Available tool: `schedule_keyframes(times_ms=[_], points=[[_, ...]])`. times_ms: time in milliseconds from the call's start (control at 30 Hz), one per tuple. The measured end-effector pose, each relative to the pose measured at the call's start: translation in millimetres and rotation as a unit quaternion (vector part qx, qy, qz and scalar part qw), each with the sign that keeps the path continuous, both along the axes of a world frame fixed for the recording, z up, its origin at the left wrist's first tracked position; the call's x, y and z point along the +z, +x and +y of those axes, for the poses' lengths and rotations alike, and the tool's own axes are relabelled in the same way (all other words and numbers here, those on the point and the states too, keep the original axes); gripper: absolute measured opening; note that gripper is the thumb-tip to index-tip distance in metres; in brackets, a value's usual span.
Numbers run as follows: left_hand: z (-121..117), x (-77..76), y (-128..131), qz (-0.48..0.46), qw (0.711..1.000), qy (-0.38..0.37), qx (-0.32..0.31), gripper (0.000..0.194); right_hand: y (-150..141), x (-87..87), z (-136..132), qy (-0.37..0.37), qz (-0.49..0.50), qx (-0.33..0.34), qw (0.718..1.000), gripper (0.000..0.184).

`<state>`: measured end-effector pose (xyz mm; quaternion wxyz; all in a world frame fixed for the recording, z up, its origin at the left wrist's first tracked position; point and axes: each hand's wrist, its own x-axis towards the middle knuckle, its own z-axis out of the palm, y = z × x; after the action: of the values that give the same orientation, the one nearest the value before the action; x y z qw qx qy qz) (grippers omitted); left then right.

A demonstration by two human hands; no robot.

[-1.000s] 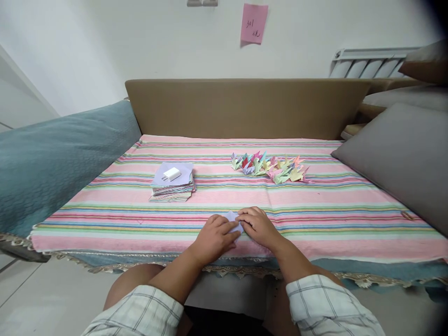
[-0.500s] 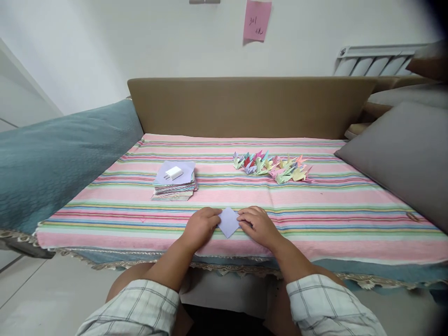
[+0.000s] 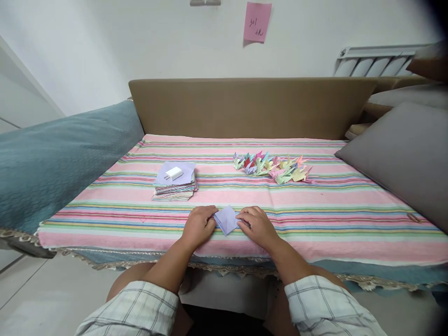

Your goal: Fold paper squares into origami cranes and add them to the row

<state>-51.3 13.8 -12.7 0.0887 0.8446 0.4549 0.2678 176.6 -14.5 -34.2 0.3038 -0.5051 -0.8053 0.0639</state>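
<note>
Charger (image 3: 174, 173) on paper stack (image 3: 175, 186), left, folded cranes (image 3: 273, 167) right of stack, cushion (image 3: 402, 158) far right.

Upper wear: woven-looking shirt, off-white ground, thin dark grey lines crossing in a wide, open check. Left sleeve (image 3: 131, 308) and right sleeve (image 3: 329, 303) match in pattern; each is turned back into a broad, loose cuff, cloth creased behind the fold. Forearms are bare below the cuffs. Left hand (image 3: 199, 226) and right hand (image 3: 257, 227) are bare, fingers short-looking and rounded. Lap: plain black cloth (image 3: 227, 323), garment type unclear. Left knee (image 3: 126, 279) is bare.
</note>
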Motion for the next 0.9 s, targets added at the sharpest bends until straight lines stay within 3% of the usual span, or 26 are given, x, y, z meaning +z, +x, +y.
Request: schedule_keyframes(times_ms=[333,900], points=[[-2.5,1.6,9.4,-0.011,0.999,-0.022,0.038,0.013,-0.7,-0.5,-0.2,-0.004,-0.006,-0.004,1.000,0.019],[-5.8,-0.8,22.9,0.045,0.999,0.003,0.002,0.017,-6.0,0.6,0.3,-0.009,-0.046,-0.029,0.998,0.021]])
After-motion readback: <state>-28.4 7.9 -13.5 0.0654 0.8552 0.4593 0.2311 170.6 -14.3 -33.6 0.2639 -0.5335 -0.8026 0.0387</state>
